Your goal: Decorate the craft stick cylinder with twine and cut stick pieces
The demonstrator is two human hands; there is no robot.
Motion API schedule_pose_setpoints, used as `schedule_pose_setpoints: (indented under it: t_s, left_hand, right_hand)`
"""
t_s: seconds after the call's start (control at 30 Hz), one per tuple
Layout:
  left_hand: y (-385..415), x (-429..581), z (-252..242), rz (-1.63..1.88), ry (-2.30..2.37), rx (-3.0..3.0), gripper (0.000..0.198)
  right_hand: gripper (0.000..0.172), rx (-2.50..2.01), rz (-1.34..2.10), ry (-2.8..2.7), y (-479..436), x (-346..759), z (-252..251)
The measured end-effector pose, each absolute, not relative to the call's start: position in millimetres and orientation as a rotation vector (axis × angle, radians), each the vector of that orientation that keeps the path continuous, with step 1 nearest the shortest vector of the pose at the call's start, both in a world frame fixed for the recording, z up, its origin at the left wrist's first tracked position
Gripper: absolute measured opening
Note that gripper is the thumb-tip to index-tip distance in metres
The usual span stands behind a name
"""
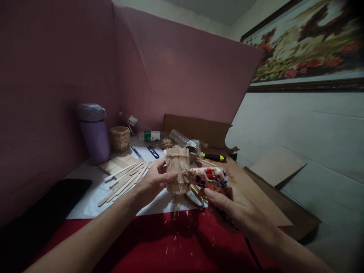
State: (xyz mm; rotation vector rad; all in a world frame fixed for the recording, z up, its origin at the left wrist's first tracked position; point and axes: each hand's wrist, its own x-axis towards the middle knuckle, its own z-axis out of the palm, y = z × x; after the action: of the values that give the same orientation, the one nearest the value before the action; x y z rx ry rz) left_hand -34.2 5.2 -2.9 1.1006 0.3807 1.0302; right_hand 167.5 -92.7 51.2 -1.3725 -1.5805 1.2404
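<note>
My left hand (156, 177) is closed around the left side of a small cup made of upright craft sticks (176, 161), with a cord band near its top. My right hand (231, 204) grips a hot glue gun (209, 177) with a colourful flower pattern and a small red light. The nozzle points left and meets the cup's right side, or comes very close; I cannot tell whether it touches. Below and behind the glue gun, scissors (196, 195) partly show. Loose craft sticks (125, 184) lie left of my left hand.
A purple tumbler (95, 138) and a woven-looking pot (120, 138) stand at the back left. Behind the cup are plastic bottles (182, 138), twine (167, 143), a blue cutter (152, 152) and a black-yellow knife (214, 156). Cardboard (256, 189) lies at the right.
</note>
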Motion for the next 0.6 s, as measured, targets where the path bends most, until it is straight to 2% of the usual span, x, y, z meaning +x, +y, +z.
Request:
schedule_pose_setpoints:
  t_s: [0.6]
  left_hand:
    - [7.3, -34.0, -4.3, 1.047, 0.348, 1.130, 0.051]
  right_hand:
    - [0.048, -1.385, 1.218, -1.604, -93.2, 164.4, 54.1]
